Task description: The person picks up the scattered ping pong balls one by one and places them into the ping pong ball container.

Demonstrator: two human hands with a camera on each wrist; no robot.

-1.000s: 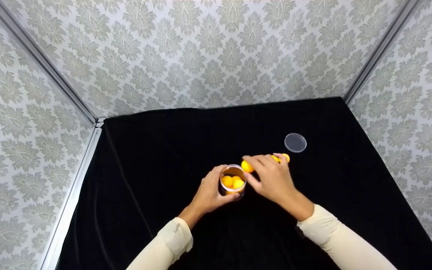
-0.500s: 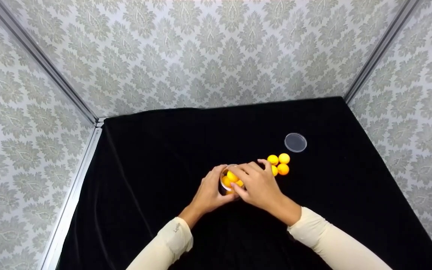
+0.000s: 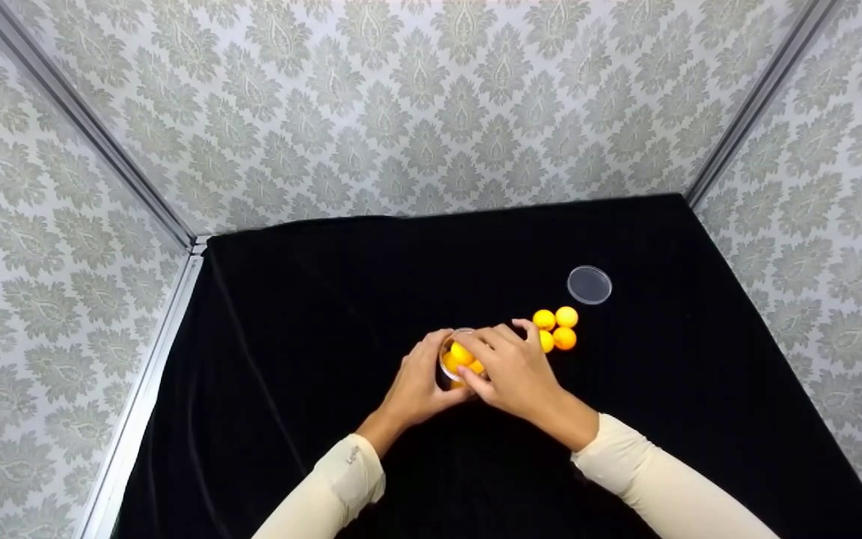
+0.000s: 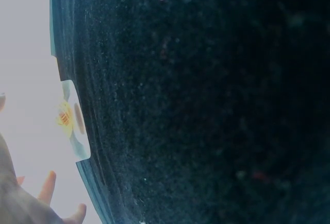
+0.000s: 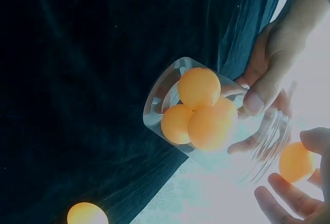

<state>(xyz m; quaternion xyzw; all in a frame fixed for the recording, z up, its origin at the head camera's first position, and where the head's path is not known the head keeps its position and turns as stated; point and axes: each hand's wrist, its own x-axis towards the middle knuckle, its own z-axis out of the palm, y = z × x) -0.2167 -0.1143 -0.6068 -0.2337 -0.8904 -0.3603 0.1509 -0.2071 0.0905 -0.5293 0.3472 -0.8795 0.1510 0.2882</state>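
Note:
My left hand point(image 3: 414, 382) grips a clear plastic jar point(image 5: 154, 103), its fingers and thumb curled round the wall near the mouth. Inside, several orange ping-pong balls point(image 5: 212, 125) show through the side in the right wrist view. My right hand point(image 3: 517, 374) pinches another ping-pong ball point(image 5: 296, 162) at the jar's mouth, covering part of the opening in the head view. In the overexposed left wrist view, fingers point(image 4: 47, 188) show at the lower left; the jar cannot be made out there.
Several loose ping-pong balls point(image 3: 566, 338) lie grouped on the black cloth point(image 3: 326, 299), just right of my right hand. Behind them rests a round clear lid point(image 3: 590, 285). Patterned walls point(image 3: 431, 112) stand at the back and sides.
My right hand has moved left with a ping-pong ball, from beside the jar to its mouth, uncovering the loose balls. Over the last half second it barely moved. My left hand has stayed put.

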